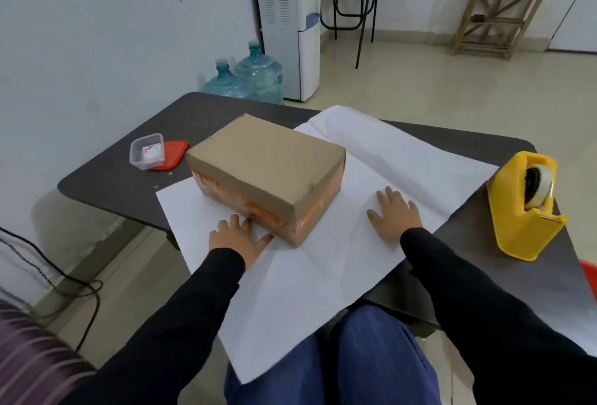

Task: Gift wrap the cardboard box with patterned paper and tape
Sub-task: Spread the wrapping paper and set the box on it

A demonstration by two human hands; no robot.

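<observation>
- From my feed I see the cardboard box (265, 175) lying flat near the middle of the dark table (106, 185), turned at an angle so 1 corner points toward the table's near edge. Orange print or tape runs along its lower sides.
- The box sits on the left part of a large sheet of paper (323, 262), which shows only a plain white face. The sheet reaches toward the far edge of the table, and its near corner hangs over the near edge onto the person's lap.
- The left hand (237, 238) lies flat on the paper with its fingers spread wide and holds nothing. Its fingertips are at the foot of the box's near-left side, touching it or almost touching it – I cannot tell which.
- The right hand (395, 214) is also flat and wide open, palm down on the paper. It lies to the right of the box and is clearly apart from it.
- A yellow tape dispenser (525, 210) stands by the right edge of the table, just off the paper, with a roll of clear tape inside.
- Toward the far-left corner there is a small clear plastic tub (148, 152), and a red lid (174, 154) lies beside it – both are off the paper.
- On the floor behind the table I see 2 blue water bottles (245, 78) next to a white water dispenser (287, 23).
</observation>
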